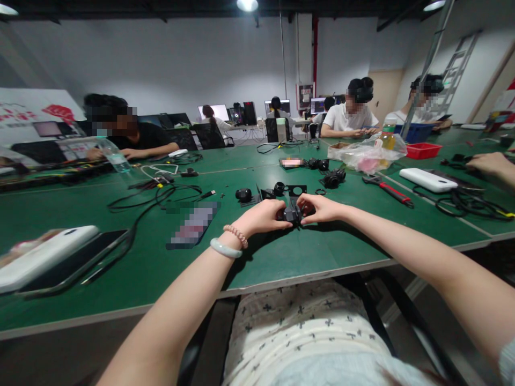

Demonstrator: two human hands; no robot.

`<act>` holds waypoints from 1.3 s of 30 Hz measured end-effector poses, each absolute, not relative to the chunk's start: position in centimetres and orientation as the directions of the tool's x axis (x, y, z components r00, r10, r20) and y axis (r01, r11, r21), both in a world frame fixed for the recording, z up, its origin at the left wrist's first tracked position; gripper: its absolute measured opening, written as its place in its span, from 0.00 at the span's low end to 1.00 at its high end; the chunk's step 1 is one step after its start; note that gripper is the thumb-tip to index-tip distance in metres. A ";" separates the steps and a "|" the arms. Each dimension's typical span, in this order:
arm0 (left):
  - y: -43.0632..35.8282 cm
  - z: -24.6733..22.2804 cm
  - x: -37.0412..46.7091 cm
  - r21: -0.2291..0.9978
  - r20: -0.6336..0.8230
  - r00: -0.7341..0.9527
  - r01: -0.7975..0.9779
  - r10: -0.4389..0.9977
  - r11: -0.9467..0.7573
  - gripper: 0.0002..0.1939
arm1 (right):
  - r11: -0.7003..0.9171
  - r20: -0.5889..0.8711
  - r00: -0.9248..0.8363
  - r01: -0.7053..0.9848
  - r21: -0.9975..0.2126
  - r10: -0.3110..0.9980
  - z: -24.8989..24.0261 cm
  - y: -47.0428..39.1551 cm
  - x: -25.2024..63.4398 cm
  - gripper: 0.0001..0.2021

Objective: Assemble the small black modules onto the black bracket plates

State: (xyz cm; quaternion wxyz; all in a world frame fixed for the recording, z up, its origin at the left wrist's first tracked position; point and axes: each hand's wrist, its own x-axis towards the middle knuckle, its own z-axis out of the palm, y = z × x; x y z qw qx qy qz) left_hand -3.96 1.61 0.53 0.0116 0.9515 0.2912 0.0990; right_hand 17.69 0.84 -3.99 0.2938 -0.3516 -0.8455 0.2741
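Small black part, angular, partly hidden

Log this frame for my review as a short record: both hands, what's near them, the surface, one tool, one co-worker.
Left hand: holding a black part; pale bangle on the wrist
Right hand: holding the same part from the other side
Near hands: black ring, just beyond the right hand
Surface: green table
Tool: red-handled tool, to the right
Co-worker: person in black top, far left
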 end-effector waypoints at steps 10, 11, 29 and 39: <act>1.6 0.4 -3.9 0.080 0.202 0.810 0.547 0.551 -0.833 0.15 | 0.595 0.289 -0.587 0.433 -0.678 0.757 -3.6 0.6 17.6 0.22; 1.6 0.4 -3.9 0.079 0.203 0.810 0.547 0.550 -0.834 0.14 | 0.595 0.287 -0.589 0.432 -0.678 0.756 -3.6 0.5 17.6 0.22; 1.4 0.6 -4.0 0.077 0.211 0.813 0.539 0.543 -0.838 0.15 | 0.592 0.257 -0.590 0.489 -0.641 0.766 -3.4 0.9 17.7 0.17; 1.2 0.7 -3.8 0.095 0.203 0.803 0.553 0.560 -0.828 0.15 | 0.592 0.271 -0.579 0.485 -0.643 0.769 -3.7 1.0 17.8 0.21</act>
